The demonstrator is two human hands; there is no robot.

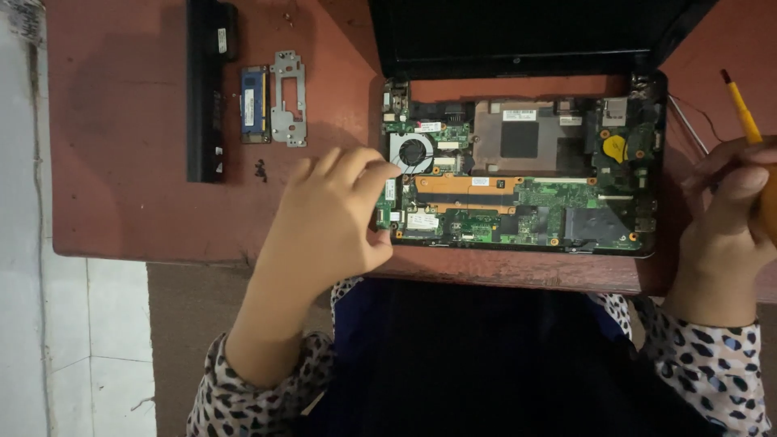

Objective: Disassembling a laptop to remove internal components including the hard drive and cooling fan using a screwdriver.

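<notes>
The left hand (328,214) pinches its fingertips together at the left edge of the opened laptop's green circuit board (518,210), beside the round fan (413,151), as if gripping something small there. The right hand (724,214), at the frame's right, is closed around a yellow screwdriver (742,109). A battery (206,89), memory module (254,103) and metal bracket (288,99) lie aside, upper left, on the red surface (121,162).

The light is dim and warm, falling soft and even from above. The left hand (324,214) casts a faint shadow on the reddish worktop (121,162). Dark cloth at the bottom loses all detail. Focus is slightly soft throughout; no glare shows.
</notes>
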